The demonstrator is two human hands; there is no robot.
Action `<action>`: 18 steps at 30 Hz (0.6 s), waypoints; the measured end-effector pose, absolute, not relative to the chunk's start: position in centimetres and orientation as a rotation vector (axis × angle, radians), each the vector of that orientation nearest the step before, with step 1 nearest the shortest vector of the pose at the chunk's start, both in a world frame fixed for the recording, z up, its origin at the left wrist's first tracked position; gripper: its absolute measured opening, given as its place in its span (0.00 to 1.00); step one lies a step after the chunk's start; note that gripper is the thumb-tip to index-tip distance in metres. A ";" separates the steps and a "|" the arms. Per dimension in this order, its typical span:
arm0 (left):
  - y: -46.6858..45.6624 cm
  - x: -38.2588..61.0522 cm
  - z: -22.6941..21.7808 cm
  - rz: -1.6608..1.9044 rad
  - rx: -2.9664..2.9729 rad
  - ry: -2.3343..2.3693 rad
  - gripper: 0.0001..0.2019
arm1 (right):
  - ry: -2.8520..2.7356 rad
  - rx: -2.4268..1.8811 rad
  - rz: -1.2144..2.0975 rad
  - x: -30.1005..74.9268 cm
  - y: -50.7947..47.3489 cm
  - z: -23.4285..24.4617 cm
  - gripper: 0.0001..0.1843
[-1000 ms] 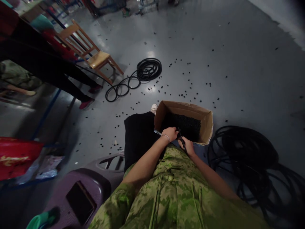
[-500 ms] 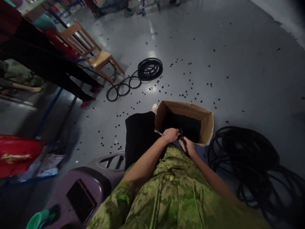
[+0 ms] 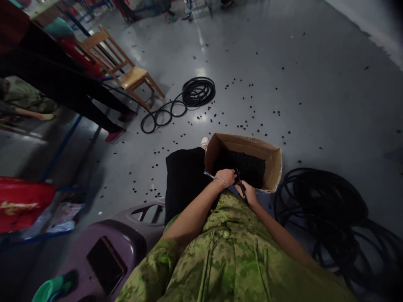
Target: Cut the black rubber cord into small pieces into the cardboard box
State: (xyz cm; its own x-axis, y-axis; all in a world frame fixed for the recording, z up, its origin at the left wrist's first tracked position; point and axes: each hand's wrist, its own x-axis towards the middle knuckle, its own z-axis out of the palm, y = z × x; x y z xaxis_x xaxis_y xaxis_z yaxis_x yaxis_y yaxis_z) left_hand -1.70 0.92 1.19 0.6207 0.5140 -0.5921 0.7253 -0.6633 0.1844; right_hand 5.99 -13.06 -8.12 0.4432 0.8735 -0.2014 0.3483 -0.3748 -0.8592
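At the box's (image 3: 274,167) near side, the right hand (image 3: 248,193) is clamped on a black tool (image 3: 241,188), its long axis aimed toward the black bits (image 3: 252,163), just right of the left hand (image 3: 226,176), whose grip I can't make out.

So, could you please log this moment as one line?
left hand: near dark tool, grip unclear | right hand: holding it | cardboard box: open, black pieces inside | black coils: right of box
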 end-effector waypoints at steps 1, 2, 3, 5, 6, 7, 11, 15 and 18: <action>0.9 -1.7 1.3 -0.703 2.434 0.985 0.16 | -1.011 -1.894 0.900 6.1 -13.1 -7.8 0.19; 0.9 -1.7 1.4 -0.699 2.431 0.980 0.16 | -0.995 -1.862 0.940 6.2 -13.1 -7.4 0.20; 0.9 -1.7 1.5 -0.694 2.431 0.967 0.16 | -0.983 -1.837 0.981 6.4 -13.2 -7.0 0.21; 0.8 -1.7 1.7 -0.684 2.439 0.917 0.16 | -0.979 -1.816 1.052 6.6 -13.2 -6.3 0.22; 0.9 -1.7 1.6 -0.676 2.446 0.881 0.16 | -0.984 -1.816 1.072 6.7 -13.2 -6.1 0.22; 0.9 -1.8 1.6 -0.667 2.454 0.848 0.15 | -0.986 -1.819 1.079 6.7 -13.3 -5.9 0.22; 0.9 -1.8 1.2 -0.637 2.461 0.819 0.15 | -0.961 -1.847 1.007 6.4 -13.4 -6.3 0.22; 0.9 -1.8 1.2 -0.631 2.449 0.926 0.15 | -0.994 -1.895 0.898 6.1 -13.6 -7.3 0.19; 0.9 -1.8 1.4 -0.642 2.442 0.973 0.15 | -1.026 -1.916 0.873 6.1 -13.7 -7.9 0.17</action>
